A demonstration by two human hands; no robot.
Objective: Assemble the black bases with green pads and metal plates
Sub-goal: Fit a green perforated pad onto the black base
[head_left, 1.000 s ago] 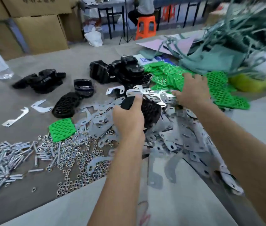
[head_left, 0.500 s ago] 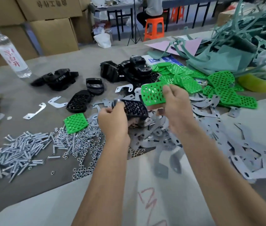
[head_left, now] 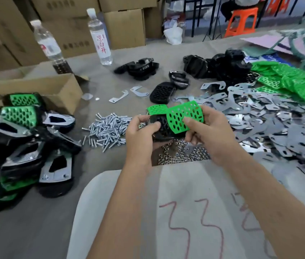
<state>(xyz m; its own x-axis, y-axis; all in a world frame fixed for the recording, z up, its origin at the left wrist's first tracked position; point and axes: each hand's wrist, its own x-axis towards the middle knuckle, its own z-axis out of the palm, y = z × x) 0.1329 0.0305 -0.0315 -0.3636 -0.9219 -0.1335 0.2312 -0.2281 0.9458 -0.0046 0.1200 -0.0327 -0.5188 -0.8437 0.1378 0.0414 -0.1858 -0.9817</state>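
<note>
Grey table, screws, plates, probably nuts

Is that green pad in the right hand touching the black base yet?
Touching: the head view shows the green pad lying against the black base.

Bright, even indoor light with soft shadows; wide-angle bending at the edges, blur at frame's left and right.

Two water bottles, two hands, one orange stool
</note>
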